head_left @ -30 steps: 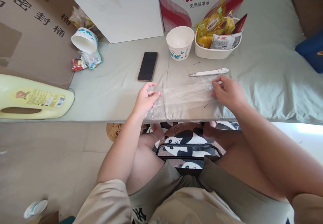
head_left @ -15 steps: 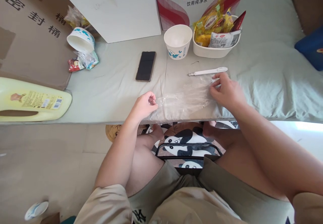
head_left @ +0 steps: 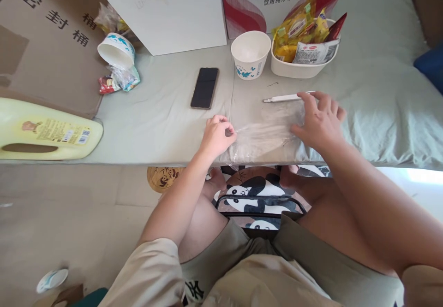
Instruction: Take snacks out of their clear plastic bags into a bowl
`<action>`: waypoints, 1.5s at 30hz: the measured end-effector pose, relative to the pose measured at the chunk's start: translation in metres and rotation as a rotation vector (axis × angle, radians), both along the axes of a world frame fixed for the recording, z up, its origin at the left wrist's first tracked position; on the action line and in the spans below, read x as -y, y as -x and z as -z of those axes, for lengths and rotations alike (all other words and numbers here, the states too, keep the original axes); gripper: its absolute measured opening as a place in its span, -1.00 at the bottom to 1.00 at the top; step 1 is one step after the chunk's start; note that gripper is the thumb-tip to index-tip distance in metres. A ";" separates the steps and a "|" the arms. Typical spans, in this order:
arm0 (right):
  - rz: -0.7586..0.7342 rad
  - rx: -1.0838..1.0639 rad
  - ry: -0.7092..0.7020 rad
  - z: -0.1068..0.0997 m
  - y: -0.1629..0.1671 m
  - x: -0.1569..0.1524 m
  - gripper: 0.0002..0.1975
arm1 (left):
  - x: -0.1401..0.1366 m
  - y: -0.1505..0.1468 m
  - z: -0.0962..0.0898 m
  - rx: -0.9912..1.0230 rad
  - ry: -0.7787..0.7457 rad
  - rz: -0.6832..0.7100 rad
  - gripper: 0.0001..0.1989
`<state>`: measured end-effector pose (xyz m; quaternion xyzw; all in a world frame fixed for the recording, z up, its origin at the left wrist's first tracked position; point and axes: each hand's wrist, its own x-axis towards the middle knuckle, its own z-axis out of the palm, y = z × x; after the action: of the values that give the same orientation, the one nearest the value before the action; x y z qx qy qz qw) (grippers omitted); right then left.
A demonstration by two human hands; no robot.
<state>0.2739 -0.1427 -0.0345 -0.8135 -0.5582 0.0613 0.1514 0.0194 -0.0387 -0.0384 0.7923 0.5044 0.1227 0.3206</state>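
A clear plastic bag (head_left: 266, 134) lies flattened on the cloth-covered surface near its front edge. My left hand (head_left: 218, 134) pinches the bag's left end between thumb and fingers. Over the bag's right end, my right hand (head_left: 320, 120) is spread, thumb and fingers apart. Its index fingertip is at the handle end of a slim white utility knife (head_left: 282, 98), covering part of it; whether it touches the knife I cannot tell. The knife lies just behind the bag, its metal tip to the left.
Behind the bag stand a white paper cup (head_left: 251, 56) and a white tub (head_left: 301, 69) of snack packets. A phone (head_left: 205, 88) lies to the left. Farther left are a tipped paper bowl (head_left: 116, 51), a yellow jug (head_left: 51, 129) and a cardboard box (head_left: 51, 67). White boxes (head_left: 166, 12) stand behind.
My left hand has shifted right along with the bag's left end. My right hand has opened from a pinch, its fingers spreading over the knife's handle end. The view has shifted slightly.
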 end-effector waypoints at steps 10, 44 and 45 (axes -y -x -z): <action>-0.366 -0.287 0.082 -0.015 -0.022 0.024 -0.16 | 0.000 0.011 -0.030 0.464 0.805 0.172 -0.66; -0.204 -1.474 -0.184 0.011 0.028 -0.026 -0.74 | -0.021 -0.026 0.008 0.909 0.653 -0.141 -0.96; -0.232 -1.501 -0.208 0.012 0.027 -0.028 -0.76 | -0.025 -0.027 0.008 0.949 0.655 -0.170 -0.96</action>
<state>0.2467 -0.1146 -0.0464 -0.4716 -0.3902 0.5599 0.5584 0.0463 -0.0138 -0.0467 0.4668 0.3789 0.3271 0.7290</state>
